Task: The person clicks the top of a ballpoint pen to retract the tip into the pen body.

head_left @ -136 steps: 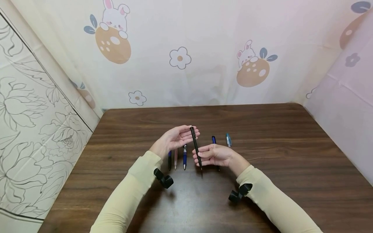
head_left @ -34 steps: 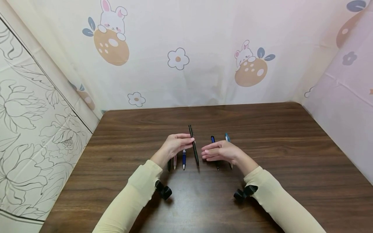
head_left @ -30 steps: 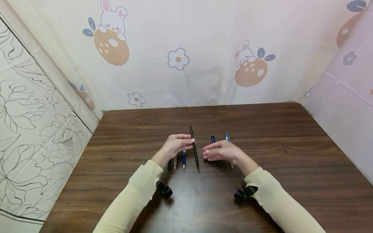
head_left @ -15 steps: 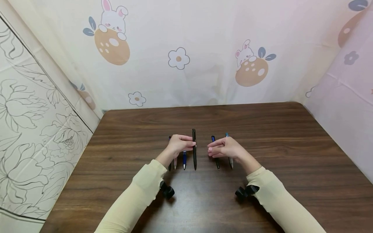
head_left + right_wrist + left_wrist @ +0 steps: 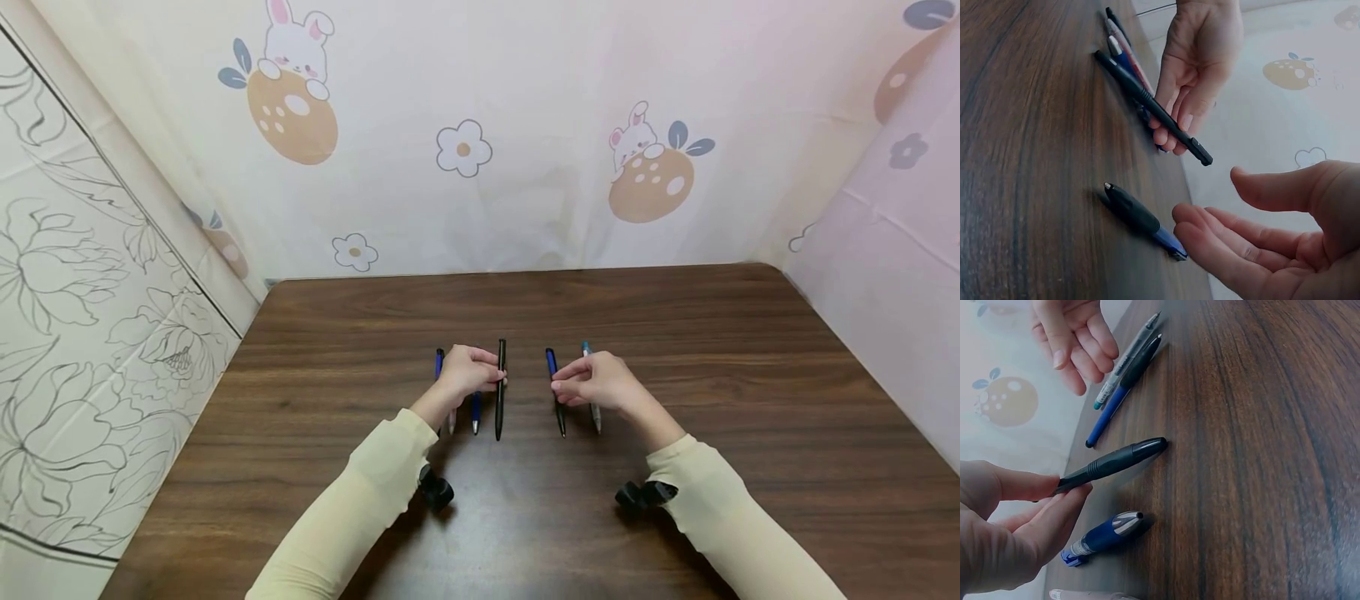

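My left hand point(image 5: 465, 371) pinches a slim black pen point(image 5: 501, 412) between thumb and fingers. Its tip points toward me, close over the table in the left wrist view. Between that pen and the right hand lies a blue-and-black pen point(image 5: 561, 417). My right hand point(image 5: 606, 382) hovers by this pen, thumb and fingers apart in the right wrist view point(image 5: 1272, 234), with nothing between them. Beyond it is a clear pen with a teal end point(image 5: 596, 419), partly covered by the right hand in the head view.
Left of the black pen lie a dark blue pen with a silver tip point(image 5: 476, 414), a pinkish clear pen point(image 5: 452, 421) and another blue-and-black pen point(image 5: 439, 363), partly hidden by the left hand. The brown wooden table point(image 5: 675, 333) ends at a patterned curtain point(image 5: 540, 167).
The black pen, earlier touched by both hands and tilted, is now in the left hand only, straighter and lower. The right hand has let go and moved right, toward the blue-and-black pen.
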Available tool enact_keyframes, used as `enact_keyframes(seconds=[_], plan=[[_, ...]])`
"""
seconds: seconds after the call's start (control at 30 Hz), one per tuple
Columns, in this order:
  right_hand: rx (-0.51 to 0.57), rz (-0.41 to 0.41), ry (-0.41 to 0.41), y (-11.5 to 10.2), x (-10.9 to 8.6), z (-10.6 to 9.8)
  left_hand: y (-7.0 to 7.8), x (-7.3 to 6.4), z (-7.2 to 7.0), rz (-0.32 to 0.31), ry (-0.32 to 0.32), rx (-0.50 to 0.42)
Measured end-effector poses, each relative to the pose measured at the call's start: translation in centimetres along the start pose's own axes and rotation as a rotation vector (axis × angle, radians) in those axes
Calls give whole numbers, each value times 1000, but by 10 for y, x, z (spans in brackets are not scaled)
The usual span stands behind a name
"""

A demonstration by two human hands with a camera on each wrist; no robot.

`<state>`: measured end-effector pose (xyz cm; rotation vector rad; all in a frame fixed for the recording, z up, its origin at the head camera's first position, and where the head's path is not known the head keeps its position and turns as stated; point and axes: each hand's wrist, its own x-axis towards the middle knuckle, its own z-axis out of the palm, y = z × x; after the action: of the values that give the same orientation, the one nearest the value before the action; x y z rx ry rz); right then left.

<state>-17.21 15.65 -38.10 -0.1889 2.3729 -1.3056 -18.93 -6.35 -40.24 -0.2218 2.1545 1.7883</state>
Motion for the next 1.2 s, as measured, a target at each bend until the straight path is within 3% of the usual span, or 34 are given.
enact_keyframes(seconds=[0.27,0.63,0.9,1.2], plan=[[-207,47,88,-1,-3,7,-1,1,2,11,43,37],[-318,76,122,1,1,13,-5,2,3,30,99,85],[-363,82,120,2,4,16,-6,4,4,45,153,223],[-475,110,135,-1,8,21,-5,-1,9,166,249,470]])
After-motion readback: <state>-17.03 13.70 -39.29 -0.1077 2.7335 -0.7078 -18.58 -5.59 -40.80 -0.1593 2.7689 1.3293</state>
